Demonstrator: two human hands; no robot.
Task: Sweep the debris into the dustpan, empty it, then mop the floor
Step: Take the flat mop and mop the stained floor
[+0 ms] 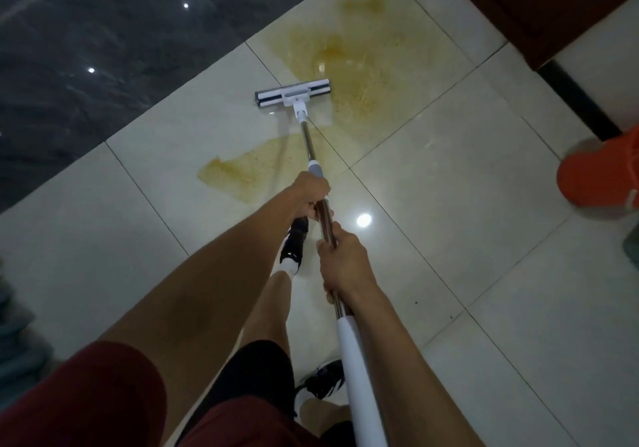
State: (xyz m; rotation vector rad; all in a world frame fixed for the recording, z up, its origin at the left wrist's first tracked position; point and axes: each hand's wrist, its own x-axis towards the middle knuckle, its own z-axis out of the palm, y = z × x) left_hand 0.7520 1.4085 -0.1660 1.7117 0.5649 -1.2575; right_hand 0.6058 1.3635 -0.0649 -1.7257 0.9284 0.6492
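Two hands grip the mop [313,156] pole: the left hand [311,196] curled round it lower down to steer, the right hand [344,261] wrapped higher up to push. Its head [293,94] lies flat on the floor [466,187], at the near edge of the yellow stain [363,76], likely mid-stroke. An orange bucket [601,173] stands well apart at the right.
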